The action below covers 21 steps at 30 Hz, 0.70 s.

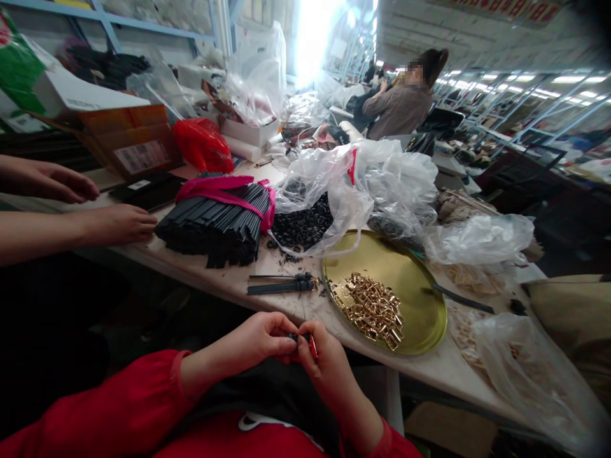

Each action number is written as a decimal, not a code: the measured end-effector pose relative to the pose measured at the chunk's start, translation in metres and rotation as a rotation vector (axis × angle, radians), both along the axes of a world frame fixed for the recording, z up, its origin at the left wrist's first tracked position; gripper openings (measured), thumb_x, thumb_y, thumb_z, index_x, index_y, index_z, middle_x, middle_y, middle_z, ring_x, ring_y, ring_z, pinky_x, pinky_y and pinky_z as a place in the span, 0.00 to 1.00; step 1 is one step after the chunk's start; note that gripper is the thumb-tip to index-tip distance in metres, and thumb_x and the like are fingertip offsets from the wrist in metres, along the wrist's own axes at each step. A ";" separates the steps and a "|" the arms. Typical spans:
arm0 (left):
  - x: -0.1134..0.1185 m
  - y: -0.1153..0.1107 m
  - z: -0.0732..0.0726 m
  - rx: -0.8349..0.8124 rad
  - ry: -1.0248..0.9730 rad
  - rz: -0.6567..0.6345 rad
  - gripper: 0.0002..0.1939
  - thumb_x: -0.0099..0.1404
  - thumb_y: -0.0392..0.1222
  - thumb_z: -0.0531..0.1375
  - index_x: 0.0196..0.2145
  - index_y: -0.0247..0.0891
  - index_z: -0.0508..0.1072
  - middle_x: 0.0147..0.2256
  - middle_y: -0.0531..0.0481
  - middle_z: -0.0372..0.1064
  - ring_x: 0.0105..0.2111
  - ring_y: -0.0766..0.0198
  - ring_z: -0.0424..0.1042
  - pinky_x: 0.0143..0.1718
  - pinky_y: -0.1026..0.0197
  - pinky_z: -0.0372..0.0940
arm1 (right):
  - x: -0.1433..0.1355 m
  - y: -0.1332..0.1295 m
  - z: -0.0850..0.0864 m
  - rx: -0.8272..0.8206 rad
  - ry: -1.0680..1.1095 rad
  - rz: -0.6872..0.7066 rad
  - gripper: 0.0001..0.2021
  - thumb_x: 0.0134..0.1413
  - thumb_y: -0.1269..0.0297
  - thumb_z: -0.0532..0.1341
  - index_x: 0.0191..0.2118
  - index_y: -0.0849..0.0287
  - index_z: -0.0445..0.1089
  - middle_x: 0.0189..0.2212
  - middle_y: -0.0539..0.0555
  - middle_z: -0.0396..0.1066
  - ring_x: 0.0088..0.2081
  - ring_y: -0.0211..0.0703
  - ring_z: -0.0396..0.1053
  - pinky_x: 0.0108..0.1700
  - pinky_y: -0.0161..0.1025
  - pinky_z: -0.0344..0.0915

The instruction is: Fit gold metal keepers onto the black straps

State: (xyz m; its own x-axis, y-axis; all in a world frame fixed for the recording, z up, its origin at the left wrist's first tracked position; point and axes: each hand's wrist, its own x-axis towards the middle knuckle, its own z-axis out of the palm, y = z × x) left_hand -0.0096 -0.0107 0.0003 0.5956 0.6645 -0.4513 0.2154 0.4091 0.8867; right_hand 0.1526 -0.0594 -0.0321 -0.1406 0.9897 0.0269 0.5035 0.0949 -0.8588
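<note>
White box (95, 90), carton label (142, 157), overhead sign (518, 9), print too blurred to read

From the right hand (331, 359), the way to the yellow tray (417, 273) is open, and only its raised rim (445, 318) must be crossed. Forward of the left hand (258, 340), the flat straps (277, 289) lie low; farther left, the tied bundle (214, 232) and another person's hand (126, 224) obstruct, while the plastic bag (353, 207) blocks behind

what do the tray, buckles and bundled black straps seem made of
Tray: probably metal, gold-toned, with a smooth, glossy sheen.
Buckles: likely metal, polished gold-coloured, given their bright glints.
Straps: perhaps leather or imitation, fairly dull black and flat; I can't tell which.
</note>
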 end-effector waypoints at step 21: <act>0.004 0.097 -0.047 1.293 0.878 -0.379 0.09 0.59 0.36 0.57 0.39 0.35 0.69 0.38 0.43 0.68 0.39 0.55 0.67 0.41 0.56 0.62 | 0.002 0.098 -0.007 0.162 -0.848 -0.168 0.22 0.53 0.61 0.57 0.53 0.61 0.61 0.45 0.63 0.67 0.42 0.53 0.65 0.40 0.44 0.61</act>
State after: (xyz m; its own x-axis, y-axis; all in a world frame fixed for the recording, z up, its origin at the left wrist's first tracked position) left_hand -0.0060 0.0865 -0.0467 0.6787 0.7344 -0.0057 0.7284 -0.6722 0.1323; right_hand 0.1551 0.0389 -0.0387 -0.0300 0.9922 0.1214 0.9839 0.0507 -0.1712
